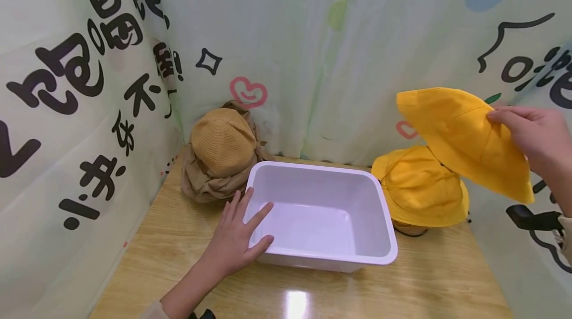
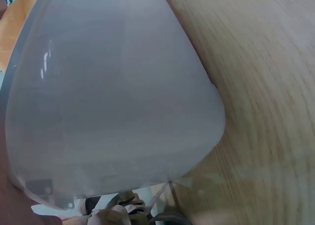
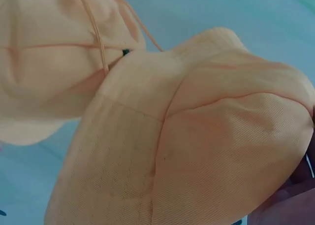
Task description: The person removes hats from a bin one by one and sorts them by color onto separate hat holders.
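My right hand (image 1: 538, 135) pinches a yellow bucket hat (image 1: 464, 135) by its crown and holds it up at the right. Its wide stitched brim (image 3: 103, 161) fills much of the right wrist view. Just below it, a second yellow hat (image 1: 420, 185) sits at the right end of a white plastic bin (image 1: 321, 259), overlapped by the raised one. With fingers spread and straight, my left hand (image 1: 234, 239) rests on the bin's left front corner. The inside of the bin shows bare walls and floor; its outer wall (image 2: 113, 97) dominates the left wrist view.
Behind the bin's left end stands a pile of brown and tan hats (image 1: 223, 145), a woven one on top. A wooden table (image 1: 178, 259) carries everything. Pale printed curtains (image 1: 286, 61) close in the back and both sides. A dark cord (image 1: 411, 233) pokes out beneath the yellow hat.
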### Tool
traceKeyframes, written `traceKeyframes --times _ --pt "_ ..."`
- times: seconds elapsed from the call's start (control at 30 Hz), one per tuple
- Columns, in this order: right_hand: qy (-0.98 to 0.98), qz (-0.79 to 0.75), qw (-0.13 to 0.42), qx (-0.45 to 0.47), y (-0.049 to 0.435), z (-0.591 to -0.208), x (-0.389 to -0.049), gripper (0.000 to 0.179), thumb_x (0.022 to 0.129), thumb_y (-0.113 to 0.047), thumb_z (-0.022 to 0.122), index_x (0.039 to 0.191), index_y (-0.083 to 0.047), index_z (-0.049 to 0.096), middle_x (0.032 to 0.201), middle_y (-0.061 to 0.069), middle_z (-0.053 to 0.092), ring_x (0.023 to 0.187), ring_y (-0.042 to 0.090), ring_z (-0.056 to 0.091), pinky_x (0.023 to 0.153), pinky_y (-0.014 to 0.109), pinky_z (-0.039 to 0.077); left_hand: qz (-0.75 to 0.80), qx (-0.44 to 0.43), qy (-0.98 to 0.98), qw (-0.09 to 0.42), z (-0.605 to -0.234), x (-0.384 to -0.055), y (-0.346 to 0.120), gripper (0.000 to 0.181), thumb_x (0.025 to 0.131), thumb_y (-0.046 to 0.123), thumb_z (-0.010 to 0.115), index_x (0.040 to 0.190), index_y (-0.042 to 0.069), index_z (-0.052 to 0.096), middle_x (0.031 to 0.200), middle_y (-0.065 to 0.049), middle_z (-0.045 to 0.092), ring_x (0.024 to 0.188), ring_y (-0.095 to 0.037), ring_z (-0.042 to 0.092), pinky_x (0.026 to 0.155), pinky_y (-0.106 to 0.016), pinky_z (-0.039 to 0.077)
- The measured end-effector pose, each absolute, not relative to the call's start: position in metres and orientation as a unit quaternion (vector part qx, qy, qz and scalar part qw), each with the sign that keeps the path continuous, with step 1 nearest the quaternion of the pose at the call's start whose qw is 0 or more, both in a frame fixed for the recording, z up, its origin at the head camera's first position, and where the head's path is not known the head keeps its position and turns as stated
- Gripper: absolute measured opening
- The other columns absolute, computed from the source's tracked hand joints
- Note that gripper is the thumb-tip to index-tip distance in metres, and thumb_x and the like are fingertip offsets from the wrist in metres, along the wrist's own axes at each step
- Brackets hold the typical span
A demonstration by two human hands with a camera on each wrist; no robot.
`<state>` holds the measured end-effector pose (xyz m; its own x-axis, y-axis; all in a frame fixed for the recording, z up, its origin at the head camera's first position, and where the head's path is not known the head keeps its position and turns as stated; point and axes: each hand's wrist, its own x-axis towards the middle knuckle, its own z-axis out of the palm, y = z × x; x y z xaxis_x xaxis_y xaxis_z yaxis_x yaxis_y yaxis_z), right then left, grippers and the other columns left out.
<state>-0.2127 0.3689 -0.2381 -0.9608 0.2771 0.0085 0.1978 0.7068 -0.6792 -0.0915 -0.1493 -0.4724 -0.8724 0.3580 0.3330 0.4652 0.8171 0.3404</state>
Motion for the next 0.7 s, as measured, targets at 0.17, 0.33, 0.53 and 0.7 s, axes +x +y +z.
traceKeyframes --times 0.17,0.33,0.53,0.7 --pt "-0.907 0.403 0.042 -0.117 0.358 -0.239 -0.204 0.026 0.092 -0.059 0.058 0.108 -0.041 0.065 0.081 -0.029 0.056 0.072 0.001 0.058 0.060 0.016 0.052 -0.188 -0.229 -0.950 0.098 -0.446 -0.100 -0.145 0.067 0.092 0.062 0.058 0.151 0.033 0.045 0.159 -0.020 0.030 0.145 -0.057 0.018 0.108 -0.075 0.024" --pt "-0.891 0.441 0.037 -0.098 0.346 -0.238 -0.198 0.026 0.089 -0.055 0.064 0.111 -0.042 0.069 0.091 -0.028 0.059 0.077 -0.001 0.060 0.064 0.015 0.053 -0.231 -0.307 -0.917 0.108 -0.384 -0.136 -0.107 0.061 0.090 0.050 0.068 0.144 0.025 0.054 0.144 -0.011 0.054 0.140 -0.043 0.040 0.111 -0.060 0.034" --pt "-0.885 0.457 0.037 -0.079 0.335 -0.236 -0.191 0.031 0.091 -0.052 0.065 0.116 -0.035 0.069 0.098 -0.025 0.060 0.082 -0.001 0.062 0.068 0.015 0.053 -0.350 -0.360 -0.862 0.065 -0.320 -0.195 -0.013 0.046 0.098 0.039 0.062 0.139 0.018 0.059 0.131 0.002 0.066 0.122 -0.016 0.059 0.103 -0.033 0.046" --pt "-0.880 0.468 0.047 -0.063 0.326 -0.239 -0.189 0.027 0.093 -0.046 0.066 0.114 -0.032 0.071 0.100 -0.023 0.062 0.083 0.001 0.062 0.068 0.019 0.054 -0.401 -0.340 -0.850 0.023 -0.295 -0.224 0.057 0.043 0.100 0.038 0.059 0.138 0.019 0.059 0.126 0.004 0.069 0.120 -0.011 0.060 0.098 -0.024 0.046"
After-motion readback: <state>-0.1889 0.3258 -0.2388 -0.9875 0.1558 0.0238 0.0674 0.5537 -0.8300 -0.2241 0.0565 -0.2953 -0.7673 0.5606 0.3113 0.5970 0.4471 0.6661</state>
